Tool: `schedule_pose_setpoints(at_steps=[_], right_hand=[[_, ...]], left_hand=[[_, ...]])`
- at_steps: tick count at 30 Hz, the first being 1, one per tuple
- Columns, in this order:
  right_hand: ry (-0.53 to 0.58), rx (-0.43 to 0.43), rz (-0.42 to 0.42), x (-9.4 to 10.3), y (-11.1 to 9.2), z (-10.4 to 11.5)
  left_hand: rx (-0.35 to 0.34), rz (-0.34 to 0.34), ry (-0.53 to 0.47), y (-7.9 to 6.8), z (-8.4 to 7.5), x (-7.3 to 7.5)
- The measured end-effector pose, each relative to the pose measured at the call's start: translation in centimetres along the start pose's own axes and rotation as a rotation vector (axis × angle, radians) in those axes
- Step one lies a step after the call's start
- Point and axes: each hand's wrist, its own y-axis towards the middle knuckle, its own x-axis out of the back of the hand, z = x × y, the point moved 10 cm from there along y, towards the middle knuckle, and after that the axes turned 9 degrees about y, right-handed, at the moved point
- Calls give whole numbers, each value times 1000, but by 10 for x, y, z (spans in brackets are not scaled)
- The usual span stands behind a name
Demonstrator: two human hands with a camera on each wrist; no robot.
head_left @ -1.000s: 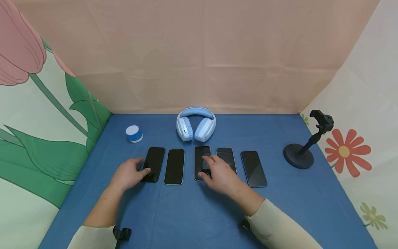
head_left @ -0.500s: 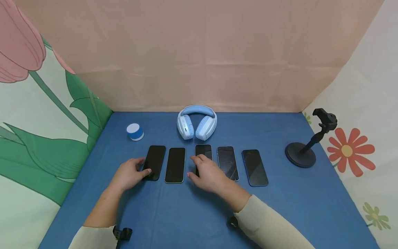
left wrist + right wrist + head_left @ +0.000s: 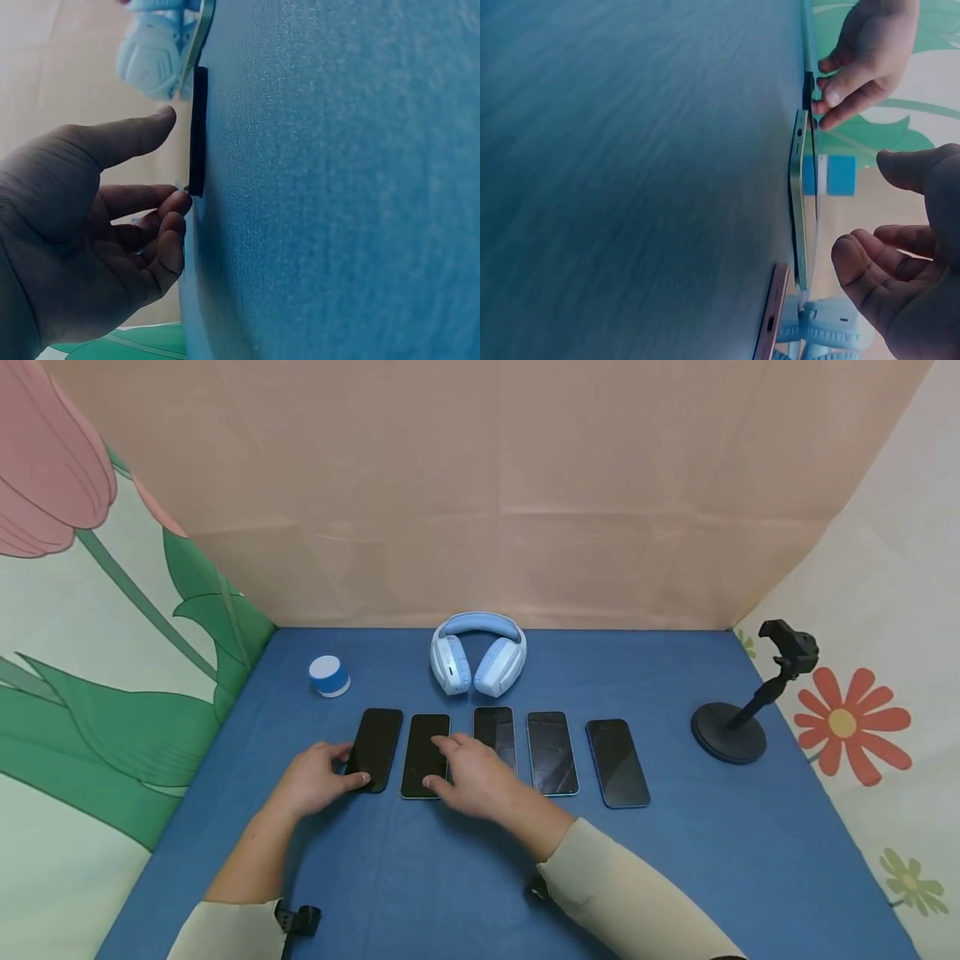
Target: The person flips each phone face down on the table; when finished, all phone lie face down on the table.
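Several black-screened smartphones lie face up in a row on the blue cloth. My left hand (image 3: 313, 778) is at the leftmost phone (image 3: 378, 743), its fingertips at the left edge and its thumb over the lower part. In the left wrist view, that thumb (image 3: 139, 136) stands off the screen while the fingertips meet the edge of the phone (image 3: 198, 131). Over the second phone (image 3: 424, 739) from the left hovers my right hand (image 3: 480, 781), thumb and fingers apart. The right wrist view has this hand (image 3: 922, 262) above the phone's screen, with nothing in its grasp.
Right of the hands lie the third phone (image 3: 495, 727), a fourth phone (image 3: 552, 753) and the rightmost phone (image 3: 618, 764). Light-blue headphones (image 3: 478, 656) stand behind the row. A blue-and-white round container (image 3: 329, 677) is at back left, a black stand (image 3: 729, 732) at the right.
My right hand has moved left, from over the third and fourth phones to over the second. The left hand stays at the leftmost phone. The phones keep their places.
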Motion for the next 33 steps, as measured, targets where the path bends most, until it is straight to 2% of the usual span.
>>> schedule_pose_setpoints(at_steps=[7, 14, 23, 33], right_hand=[[7, 33, 12, -14, 11, 10], [10, 20, 25, -25, 18, 17], [6, 24, 30, -32, 25, 24], [35, 54, 29, -34, 36, 29]], left_hand=[[18, 8, -2, -2, -1, 0], [54, 17, -16, -1, -2, -1], [81, 2, 43, 1, -9, -6], [98, -30, 13, 2, -7, -5]])
